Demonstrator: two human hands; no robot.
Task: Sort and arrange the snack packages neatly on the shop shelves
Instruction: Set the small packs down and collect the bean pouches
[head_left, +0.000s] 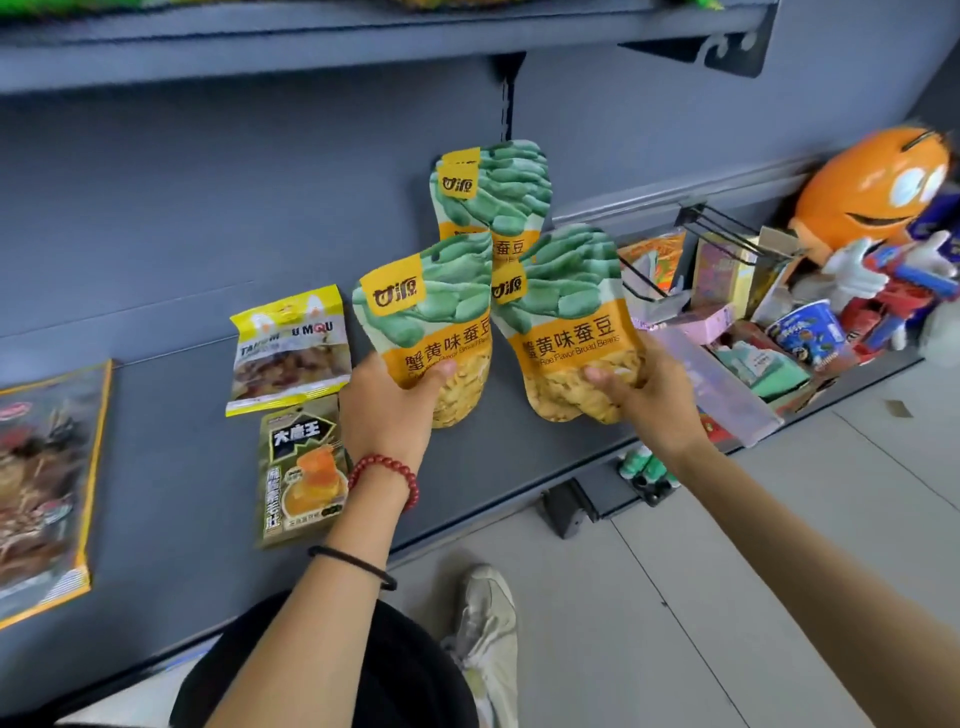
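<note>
**Forearms out, two bean packs held above the shelf**

Forearms (322, 597) are seen reaching up from the lower frame, with a shoe (488, 623) on the floor between them. One bean pack (431, 312) is gripped low by the left hand (387, 410), thumb across its front. A second pack (566, 322) is gripped the same way by the right hand (649, 400). Both are held side by side just above the shelf (182, 467) at mid frame. Behind them, back packs (498, 192) are leaned upright against the rear panel. These could be toppled if the held packs are pushed in hard. Pouches set on rounded bottoms may be expected to slide flat. The yellow pack (288, 348) and green pack (301, 473), lying near at left, could be knocked askew by the left wrist.
</note>
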